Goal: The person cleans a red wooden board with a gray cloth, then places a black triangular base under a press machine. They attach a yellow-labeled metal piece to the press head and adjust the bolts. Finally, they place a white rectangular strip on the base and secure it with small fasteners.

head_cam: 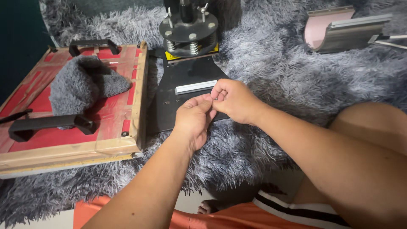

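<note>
My left hand (193,121) and my right hand (233,99) meet fingertip to fingertip above a flat black metal base plate (169,106). Both pinch something very small between thumbs and fingers; it is too small to make out. Just beyond the fingers a short silver bar (196,87) lies across the plate. At the plate's far end stands a round black press head (188,29) with springs and bolts.
A wooden-framed red board (123,114) with two black handles and a grey fuzzy cloth (80,87) on it lies to the left. A curved pink-lined metal piece (339,32) rests at the far right. Grey shaggy rug (275,55) underlies everything. My knee (373,123) is at right.
</note>
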